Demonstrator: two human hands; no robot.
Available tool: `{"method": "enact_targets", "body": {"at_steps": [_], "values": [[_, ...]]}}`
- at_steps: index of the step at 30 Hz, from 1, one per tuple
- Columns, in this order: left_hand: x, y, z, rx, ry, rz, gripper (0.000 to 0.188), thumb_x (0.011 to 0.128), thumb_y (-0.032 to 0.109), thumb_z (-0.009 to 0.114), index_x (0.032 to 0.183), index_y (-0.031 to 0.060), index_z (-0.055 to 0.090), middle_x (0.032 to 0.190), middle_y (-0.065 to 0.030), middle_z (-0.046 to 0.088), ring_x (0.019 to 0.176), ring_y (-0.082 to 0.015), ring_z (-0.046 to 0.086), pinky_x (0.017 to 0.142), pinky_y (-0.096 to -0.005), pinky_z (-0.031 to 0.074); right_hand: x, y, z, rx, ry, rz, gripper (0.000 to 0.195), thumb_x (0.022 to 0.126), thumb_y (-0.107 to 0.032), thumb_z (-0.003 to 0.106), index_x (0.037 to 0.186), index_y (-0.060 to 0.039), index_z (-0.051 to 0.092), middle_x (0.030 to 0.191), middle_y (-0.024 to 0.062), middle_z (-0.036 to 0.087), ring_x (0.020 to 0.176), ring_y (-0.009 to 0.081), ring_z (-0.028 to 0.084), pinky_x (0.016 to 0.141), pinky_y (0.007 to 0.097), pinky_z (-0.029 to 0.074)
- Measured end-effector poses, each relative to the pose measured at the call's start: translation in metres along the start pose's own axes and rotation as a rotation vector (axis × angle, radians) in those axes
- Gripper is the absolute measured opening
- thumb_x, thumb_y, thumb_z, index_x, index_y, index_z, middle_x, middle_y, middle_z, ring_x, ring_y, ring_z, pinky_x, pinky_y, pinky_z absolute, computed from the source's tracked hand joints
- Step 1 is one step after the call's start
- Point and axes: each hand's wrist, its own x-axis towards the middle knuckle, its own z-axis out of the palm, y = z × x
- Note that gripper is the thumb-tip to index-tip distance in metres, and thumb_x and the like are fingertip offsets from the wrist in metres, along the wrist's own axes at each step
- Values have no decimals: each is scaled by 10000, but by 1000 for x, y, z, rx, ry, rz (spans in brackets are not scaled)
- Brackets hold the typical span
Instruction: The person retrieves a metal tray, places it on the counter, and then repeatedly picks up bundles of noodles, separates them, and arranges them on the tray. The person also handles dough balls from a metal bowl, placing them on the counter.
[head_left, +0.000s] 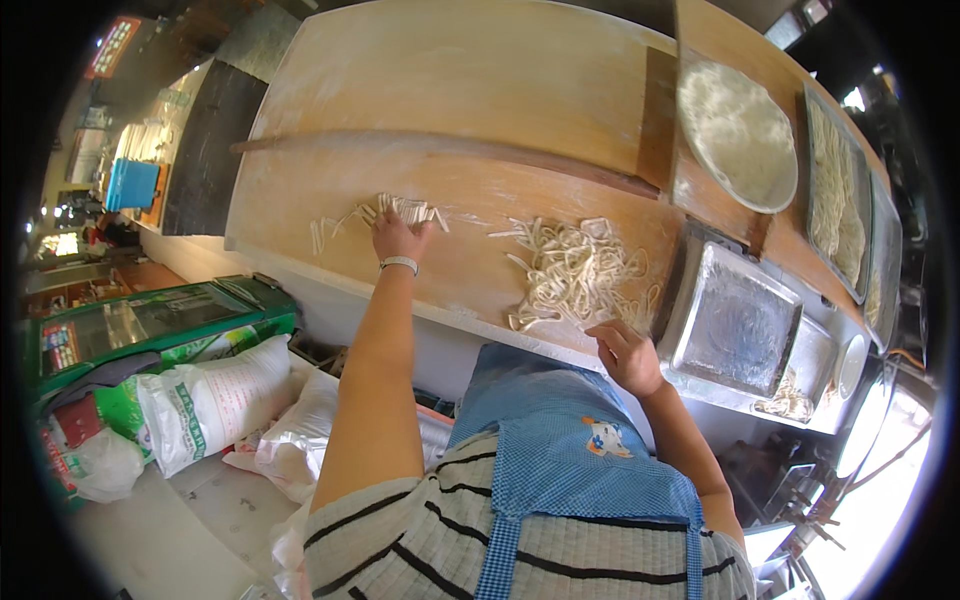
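Note:
At the left of the wooden work board (330, 176), my left hand (401, 234), with a pale band on its wrist, is closed over a row of cut dough strips (409, 206). A few loose strips (319, 234) lie just left of it. Farther right, a tangled heap of floury noodles (581, 270) spreads over the board. My right hand (628, 356) is at the board's near edge, beside the heap's lower side. Its fingers are loosely bent and somewhat apart, and nothing shows in them.
A long wooden rolling pin (450, 146) lies across the board behind my hands. To the right are a bowl of flour (739, 135), a floured metal tray (739, 319) and trays of noodles (836, 187). Filled sacks (225, 397) and a green chest freezer (165, 322) stand lower left.

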Motion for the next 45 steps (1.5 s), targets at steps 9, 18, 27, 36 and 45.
{"method": "enact_targets", "body": {"at_steps": [9,18,27,36,45], "values": [[19,-40,-5,-198,-45,161,450,788,336,623,1082,14,512,1029,-196,535,974,-355,542,785,-421,507,75,-32,59,-126,-172,-34,137,790,-47,600,910,-108,626,833,64,623,696,254,634,572,348,529],[33,-49,20,-378,-98,89,356,762,169,619,1053,8,491,1002,-225,542,921,-364,566,759,-444,495,129,-21,113,-130,-526,40,156,828,-121,587,980,-98,618,909,115,636,792,295,632,704,402,520],[-14,40,-70,-1497,-656,157,203,829,81,558,1028,48,536,819,-2,557,711,-76,559,613,-236,494,188,-12,174,69,-225,-42,501,788,-161,671,1253,-93,497,1075,123,618,1005,239,592,798,347,510],[51,-117,-22,-1123,-158,122,244,896,94,505,1134,82,559,978,-46,614,793,-131,565,706,-282,495,175,26,140,-11,-277,553,217,884,-141,554,1033,15,569,818,135,664,641,174,658,601,298,529],[23,-176,55,-261,355,71,522,857,317,553,1280,29,449,1339,-242,413,1254,-412,371,1054,-494,285,85,76,73,423,-126,1091,219,869,-147,591,978,42,602,759,116,656,589,159,645,523,292,516]]}}
